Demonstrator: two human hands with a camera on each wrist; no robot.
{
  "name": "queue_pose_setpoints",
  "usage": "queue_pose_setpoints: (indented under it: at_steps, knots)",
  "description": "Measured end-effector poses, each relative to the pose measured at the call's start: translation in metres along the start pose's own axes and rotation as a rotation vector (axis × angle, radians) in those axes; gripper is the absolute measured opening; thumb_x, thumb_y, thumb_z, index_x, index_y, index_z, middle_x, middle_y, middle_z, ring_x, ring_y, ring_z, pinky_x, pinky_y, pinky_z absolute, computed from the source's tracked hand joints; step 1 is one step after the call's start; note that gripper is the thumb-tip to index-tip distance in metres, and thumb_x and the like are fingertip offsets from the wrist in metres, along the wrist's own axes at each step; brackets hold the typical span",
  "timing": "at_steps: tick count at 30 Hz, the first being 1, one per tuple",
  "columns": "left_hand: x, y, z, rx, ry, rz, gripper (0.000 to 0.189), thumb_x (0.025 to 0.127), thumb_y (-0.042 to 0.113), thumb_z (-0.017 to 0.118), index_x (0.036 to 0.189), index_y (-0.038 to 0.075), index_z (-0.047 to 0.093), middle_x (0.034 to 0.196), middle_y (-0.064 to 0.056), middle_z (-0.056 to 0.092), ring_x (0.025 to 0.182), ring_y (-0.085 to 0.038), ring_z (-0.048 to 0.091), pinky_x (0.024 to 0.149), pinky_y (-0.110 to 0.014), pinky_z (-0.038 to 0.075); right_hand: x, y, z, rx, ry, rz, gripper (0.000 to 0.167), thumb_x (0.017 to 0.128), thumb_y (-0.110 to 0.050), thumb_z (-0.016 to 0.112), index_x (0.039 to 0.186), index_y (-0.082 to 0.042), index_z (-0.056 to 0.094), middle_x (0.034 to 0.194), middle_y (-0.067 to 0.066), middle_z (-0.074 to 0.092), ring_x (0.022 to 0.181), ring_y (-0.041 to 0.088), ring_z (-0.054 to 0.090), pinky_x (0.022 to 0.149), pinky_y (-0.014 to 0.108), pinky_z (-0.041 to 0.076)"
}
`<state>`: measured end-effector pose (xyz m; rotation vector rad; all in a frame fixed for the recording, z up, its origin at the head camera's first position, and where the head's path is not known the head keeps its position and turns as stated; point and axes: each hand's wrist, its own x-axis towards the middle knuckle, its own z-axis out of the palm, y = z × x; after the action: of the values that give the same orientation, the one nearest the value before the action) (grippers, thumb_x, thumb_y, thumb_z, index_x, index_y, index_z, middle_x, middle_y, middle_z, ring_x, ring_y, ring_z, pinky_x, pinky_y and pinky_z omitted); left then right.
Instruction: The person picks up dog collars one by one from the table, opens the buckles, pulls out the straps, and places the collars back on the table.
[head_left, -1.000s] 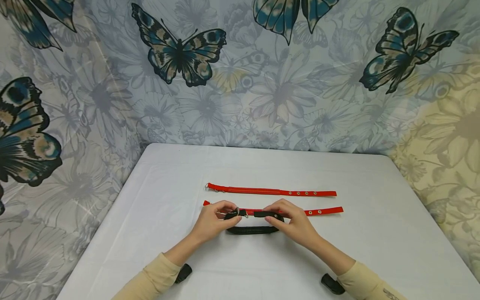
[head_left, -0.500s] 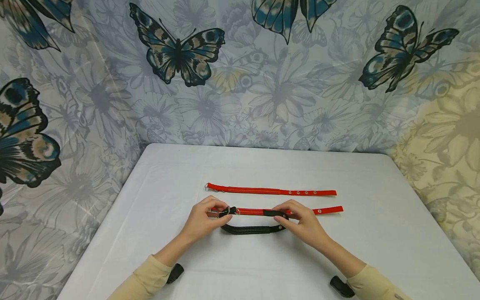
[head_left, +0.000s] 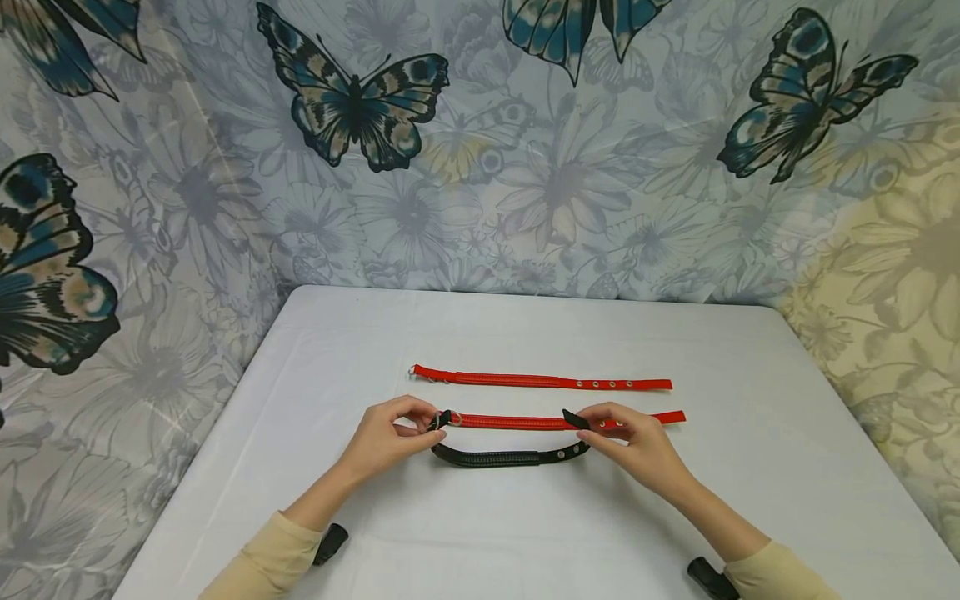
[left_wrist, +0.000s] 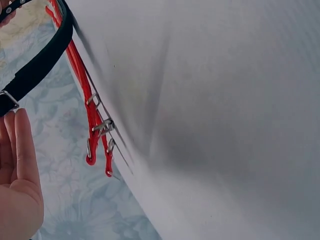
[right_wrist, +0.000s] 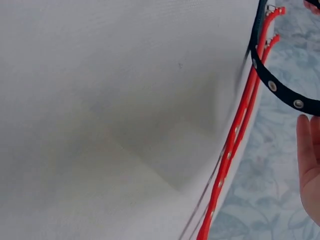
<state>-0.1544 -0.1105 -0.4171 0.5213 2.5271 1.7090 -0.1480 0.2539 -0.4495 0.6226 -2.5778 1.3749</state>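
A black collar (head_left: 491, 459) with metal eyelets bows down between my two hands, its middle low over the white table. My left hand (head_left: 388, 437) pinches its buckle end, where a metal ring shows. With thumb and fingers my right hand (head_left: 637, 442) pinches the eyelet end, the tip poking up past the fingers. In the left wrist view the buckle (left_wrist: 10, 99) sits at the fingertips; eyelets (right_wrist: 272, 86) show along the strap in the right wrist view. Just behind the black collar lies a red collar (head_left: 517, 422), partly covered by my right hand.
A second red collar (head_left: 510, 380) lies stretched out farther back, roughly parallel to the first. Both rest on the white table (head_left: 360, 333), whose back edge meets a wall covering (head_left: 480, 208) printed with butterflies and flowers. Black wrist devices (head_left: 331, 544) sit at both sleeves.
My hands have moved apart, left hand leftward and right hand rightward, drawing the black collar's ends outward and opening its curve. The red collars lie where they were.
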Motion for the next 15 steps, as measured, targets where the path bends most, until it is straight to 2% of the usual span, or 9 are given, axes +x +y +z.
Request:
queue_pose_setpoints:
  at_steps: [3,6,10,15]
  knots:
    - [0.001,-0.006,-0.002,0.008,0.002,-0.029,0.020,0.079,0.005,0.080,0.095,0.005,0.070,0.084,-0.005,0.067,0.080,-0.017,0.062,0.071,-0.028,0.057,-0.002,0.002,-0.004,0.005,-0.012,0.027,0.024,0.086,-0.012,0.076,0.109,-0.017,0.069,0.101,-0.005,0.069,0.088,0.012,0.067,0.079,0.023,0.055]
    - [0.004,-0.021,-0.002,0.003,0.005,-0.055,0.022,0.078,0.007,0.081,0.097,0.006,0.070,0.085,-0.004,0.068,0.080,-0.015,0.063,0.071,-0.028,0.057,-0.004,0.004,-0.009,0.023,-0.021,0.055,0.024,0.086,-0.012,0.076,0.109,-0.016,0.068,0.102,-0.004,0.069,0.090,0.015,0.068,0.078,0.024,0.056]
    - [0.004,-0.036,-0.004,-0.035,0.007,-0.074,0.026,0.077,0.010,0.083,0.099,0.008,0.070,0.088,-0.002,0.069,0.081,-0.014,0.066,0.072,-0.027,0.057,-0.007,0.006,-0.017,0.027,-0.013,0.086,0.024,0.086,-0.012,0.076,0.108,-0.015,0.067,0.103,-0.003,0.068,0.093,0.010,0.067,0.076,0.024,0.056]
    - [0.003,-0.042,-0.006,-0.106,-0.011,-0.080,0.030,0.076,0.014,0.084,0.099,0.006,0.067,0.089,-0.005,0.070,0.082,-0.017,0.069,0.074,-0.028,0.057,-0.010,0.007,-0.029,0.044,-0.013,0.088,0.023,0.085,-0.008,0.076,0.106,-0.010,0.066,0.102,0.001,0.066,0.094,0.004,0.064,0.073,0.024,0.057]
